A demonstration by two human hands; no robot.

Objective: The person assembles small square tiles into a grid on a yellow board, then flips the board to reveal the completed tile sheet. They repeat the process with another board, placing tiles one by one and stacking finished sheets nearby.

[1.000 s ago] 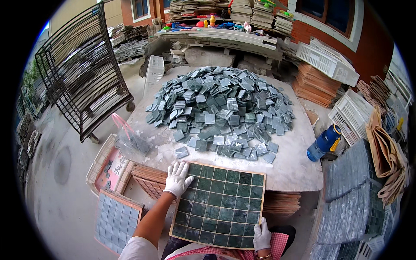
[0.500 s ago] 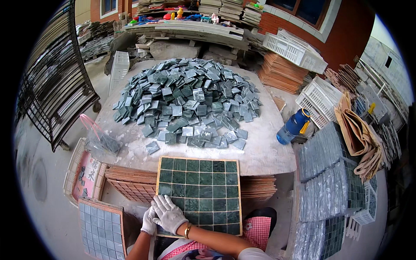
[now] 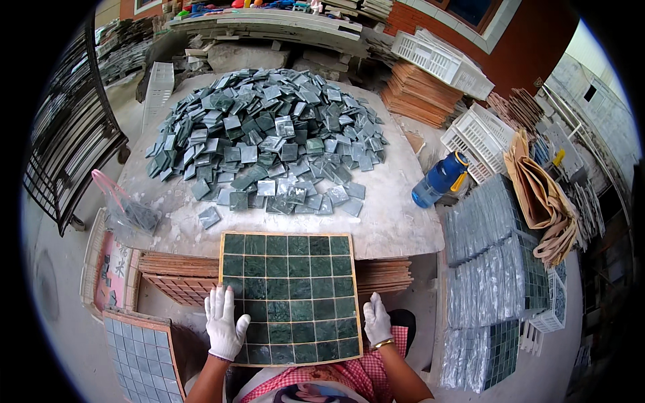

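Note:
A wood-edged board set with a grid of dark green square tiles lies before me, its far edge by the worktable. My left hand, in a white glove, lies on the board's left edge with fingers stretched and thumb spread over the tiles. Just off the right edge is my right hand, gloved too, its fingers extended and nothing seen in it; a bracelet circles that wrist. Beyond the board, a big heap of loose grey-green tiles covers much of the whitish worktable.
Brown boards are stacked under the table's near edge. A blue bottle stands at the table's right, near wrapped tile stacks. To the left are a plastic bag, a tiled board and a metal rack.
My hands, together at the board's lower left before, have parted: the right has crossed to the right side, the left rests on the left edge. The whole view has shifted slightly.

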